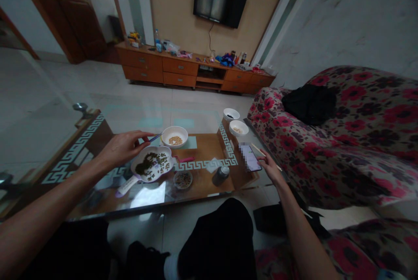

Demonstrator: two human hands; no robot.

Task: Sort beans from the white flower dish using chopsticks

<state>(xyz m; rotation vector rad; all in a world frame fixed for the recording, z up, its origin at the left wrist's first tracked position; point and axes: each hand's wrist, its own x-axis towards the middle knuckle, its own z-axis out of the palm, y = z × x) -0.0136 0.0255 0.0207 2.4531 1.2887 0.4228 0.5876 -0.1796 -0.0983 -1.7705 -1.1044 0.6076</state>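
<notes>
My left hand (126,146) pinches a slim bluish metal tool (155,137), its tip at the rim of a white bowl (167,134) with tan beans. Under that hand lies a white scalloped dish with a handle (129,185), holding dark green bits and pale pieces. My right hand (269,166) is closed around pale chopsticks (257,149), with fingers at the right edge of a lit phone (250,158). How firmly it touches the phone is hard to see. A small dish of mixed grains (183,180) and a grey can (221,176) stand between the hands.
Two more white bowls (238,128) (231,114) stand at the far right of the glass table (196,193). A pink-handled object (184,159) lies near the scalloped dish. A flowered sofa (313,158) flanks the right side; a cluttered wooden cabinet (179,73) stands beyond.
</notes>
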